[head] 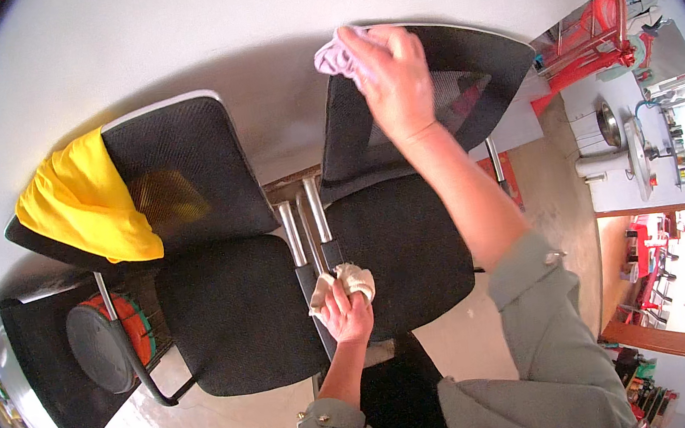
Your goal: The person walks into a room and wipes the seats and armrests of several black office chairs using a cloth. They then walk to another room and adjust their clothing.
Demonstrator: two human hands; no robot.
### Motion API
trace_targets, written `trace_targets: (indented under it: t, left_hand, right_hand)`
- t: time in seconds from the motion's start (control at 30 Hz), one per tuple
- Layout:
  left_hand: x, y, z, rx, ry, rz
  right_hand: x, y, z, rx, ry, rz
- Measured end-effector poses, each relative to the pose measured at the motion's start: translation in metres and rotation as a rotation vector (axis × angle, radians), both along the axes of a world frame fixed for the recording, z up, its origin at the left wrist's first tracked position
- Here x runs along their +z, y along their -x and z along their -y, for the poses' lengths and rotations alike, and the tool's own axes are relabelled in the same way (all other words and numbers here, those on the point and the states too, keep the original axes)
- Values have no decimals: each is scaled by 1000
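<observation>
My right hand point(397, 82) is closed around a crumpled pale pink cloth point(339, 57) and presses it to the top left corner of the backrest point(347, 123) of the right-hand black mesh chair. Lower down, my left hand point(345, 316) grips a cream cloth point(357, 279) on the armrests between the two chairs. A yellow cloth point(87, 200) hangs over the top left corner of the other chair's black backrest point(193, 149). The two black seats, left point(239, 316) and right point(398, 245), stand side by side.
A white wall point(253, 7) rises behind the chairs. At the left, a round orange and grey object point(102, 346) lies beside a black panel point(46, 359). A pedestal washbasin point(637, 158) with a metal bowl point(608, 123) near it, and red furniture point(606, 34), are at the right.
</observation>
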State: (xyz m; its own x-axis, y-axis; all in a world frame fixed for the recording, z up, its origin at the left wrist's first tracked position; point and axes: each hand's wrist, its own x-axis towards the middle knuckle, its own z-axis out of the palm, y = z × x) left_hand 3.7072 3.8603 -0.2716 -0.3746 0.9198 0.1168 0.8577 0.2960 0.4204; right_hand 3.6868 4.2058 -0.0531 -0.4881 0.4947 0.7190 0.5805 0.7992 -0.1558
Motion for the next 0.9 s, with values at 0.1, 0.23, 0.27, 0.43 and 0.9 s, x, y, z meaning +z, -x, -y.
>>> trace_targets:
  t: [0.1,0.23,0.27,0.43,0.9]
  left_hand:
    - [3,0,-1,32,-18,-35]
    - [3,-1,-2,55,-77,-60]
    - [2,-2,-2,57,-97,-88]
    - [-2,-4,2,86,43,-91]
    - [-1,-2,0,104,-37,-193]
  right_hand:
    - [-49,-10,19,133,734,41]
    - [-96,-62,49,226,503,478]
    - [-92,-71,44,305,603,278]
    - [-10,-45,-9,117,102,-43]
    - [14,-243,-123,-147,-127,-26]
